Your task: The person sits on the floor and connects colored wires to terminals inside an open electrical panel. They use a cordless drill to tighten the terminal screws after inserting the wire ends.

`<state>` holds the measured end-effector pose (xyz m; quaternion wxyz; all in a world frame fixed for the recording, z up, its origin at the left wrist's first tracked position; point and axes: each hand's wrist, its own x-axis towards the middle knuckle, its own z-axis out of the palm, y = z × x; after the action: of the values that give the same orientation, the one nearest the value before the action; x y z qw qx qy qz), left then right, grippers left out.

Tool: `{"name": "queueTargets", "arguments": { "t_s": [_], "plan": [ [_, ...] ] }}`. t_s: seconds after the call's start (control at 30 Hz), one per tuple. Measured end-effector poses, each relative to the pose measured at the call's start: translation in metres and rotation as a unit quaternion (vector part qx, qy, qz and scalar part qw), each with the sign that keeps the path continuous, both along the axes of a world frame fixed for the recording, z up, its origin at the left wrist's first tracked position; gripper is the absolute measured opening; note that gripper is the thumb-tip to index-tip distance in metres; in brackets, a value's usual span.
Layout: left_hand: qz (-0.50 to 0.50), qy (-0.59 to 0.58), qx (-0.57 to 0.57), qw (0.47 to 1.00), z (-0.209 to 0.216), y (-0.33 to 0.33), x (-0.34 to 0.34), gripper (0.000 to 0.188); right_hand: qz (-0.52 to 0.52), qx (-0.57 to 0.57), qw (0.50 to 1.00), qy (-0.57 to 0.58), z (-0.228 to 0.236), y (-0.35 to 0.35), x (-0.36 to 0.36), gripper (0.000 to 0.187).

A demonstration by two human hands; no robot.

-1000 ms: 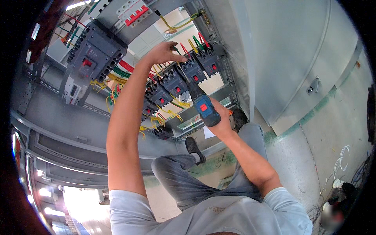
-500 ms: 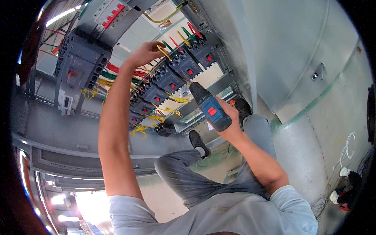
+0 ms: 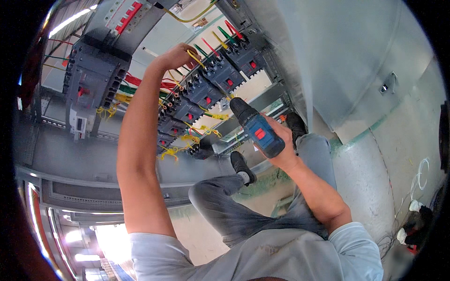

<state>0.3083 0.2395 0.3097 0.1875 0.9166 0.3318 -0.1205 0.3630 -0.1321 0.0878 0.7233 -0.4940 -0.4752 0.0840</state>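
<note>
My right hand (image 3: 282,145) is wrapped around the grip of a cordless drill (image 3: 262,135), dark blue and black with a red patch. The drill's chuck points up and left at the row of black circuit breakers; its bit ends near the lower side of one circuit breaker (image 3: 226,80) with a red toggle. My left hand (image 3: 179,57) reaches over the far side of the row, its fingers curled around a yellow wire (image 3: 195,58) that runs into that breaker's upper terminals. Part of the fingers is hidden behind the hand.
A larger breaker (image 3: 96,75) is mounted at left, joined by red, green and yellow wires. A red-switched breaker (image 3: 127,18) sits above. The grey cabinet door (image 3: 356,70) stands at right. White cable (image 3: 420,175) lies on the floor. My knees are below the cabinet.
Both hands hold their places at the breaker row, with the drill still in the right. The view has shifted slightly, so most things appear a little displaced.
</note>
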Motion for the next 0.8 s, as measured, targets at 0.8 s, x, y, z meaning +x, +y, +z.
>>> {"name": "queueTargets", "arguments": {
  "t_s": [0.8],
  "plan": [
    [0.155, -0.115, -0.237, 0.952, -0.015, -0.004, 0.064, 0.051, 0.082, -0.021, 0.996, 0.01, -0.013, 0.004, 0.015, 0.063]
  ]
}}
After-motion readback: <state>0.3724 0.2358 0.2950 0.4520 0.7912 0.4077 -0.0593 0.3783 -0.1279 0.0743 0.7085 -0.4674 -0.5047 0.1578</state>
